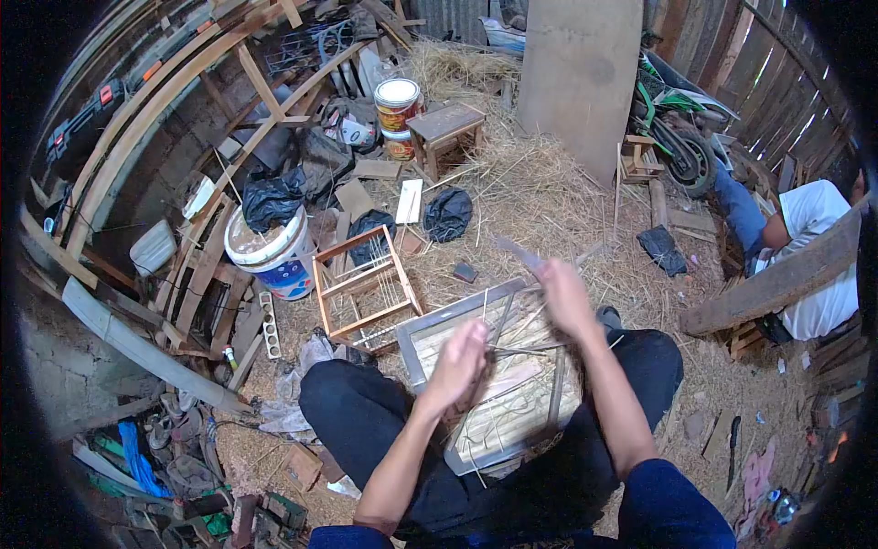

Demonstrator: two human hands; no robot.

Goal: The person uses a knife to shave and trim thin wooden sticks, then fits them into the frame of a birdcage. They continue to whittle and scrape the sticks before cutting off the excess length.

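Across my lap lies a grey-edged rectangular panel (416, 364) with pale straw-like slats inside its frame. Thin dark sticks (556, 389) and loose fibres are scattered over it. My left hand (457, 361) is closed above the panel's left part; thin strips show beside its fingers, but what they grip is hard to make out. Held in my right hand (565, 297), above the panel's far right corner, is a knife (519, 253). Its flat blade points away and to the left, and the fist hides its handle.
A small wooden rack (368, 322) stands beyond my left knee, near a white bucket (285, 265). Farther off are a stool (448, 126), stacked paint pails (398, 102) and a motorbike (686, 151). Another person (809, 233) sits at right behind a slanting beam (777, 284). Straw covers the floor.
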